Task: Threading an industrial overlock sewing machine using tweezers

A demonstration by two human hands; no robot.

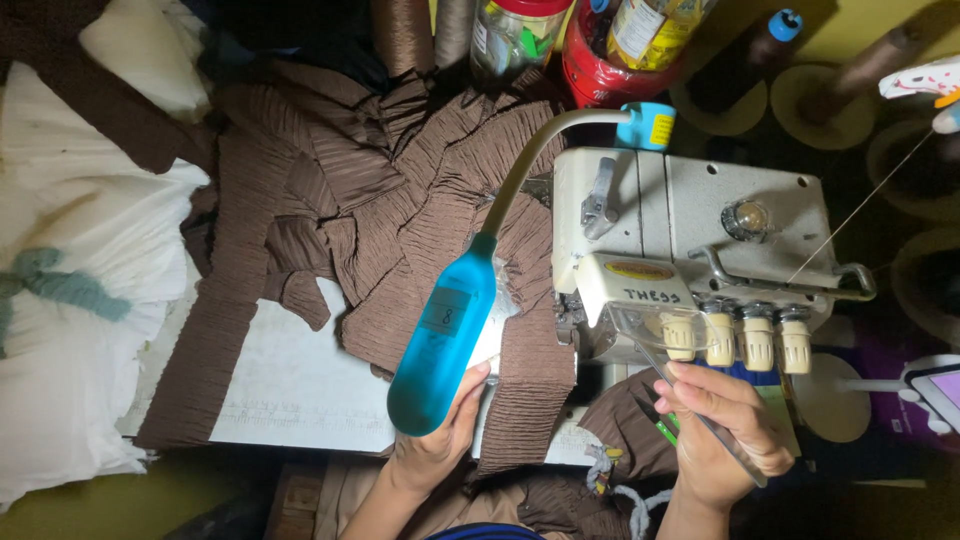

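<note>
the long blue plastic gooseneck lamp head (442, 345) slants from lower left to upper right; left hand (437, 440) clasps its lower end. right hand (718, 430) pinches a thin metal tool (700, 415) beside the cream overlock sewing machine (690, 240).

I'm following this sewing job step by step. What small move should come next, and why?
Probably feed the brown pleated fabric toward the needle area: the left hand rests on it under the blue lamp, and the right hand waits beside the sewing machine.

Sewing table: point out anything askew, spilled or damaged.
Nothing looks spilled or broken. The brown pleated fabric lies in a loose, overlapping heap across the table, and the blue lamp hangs low beside the machine, touched by the left hand.
</note>
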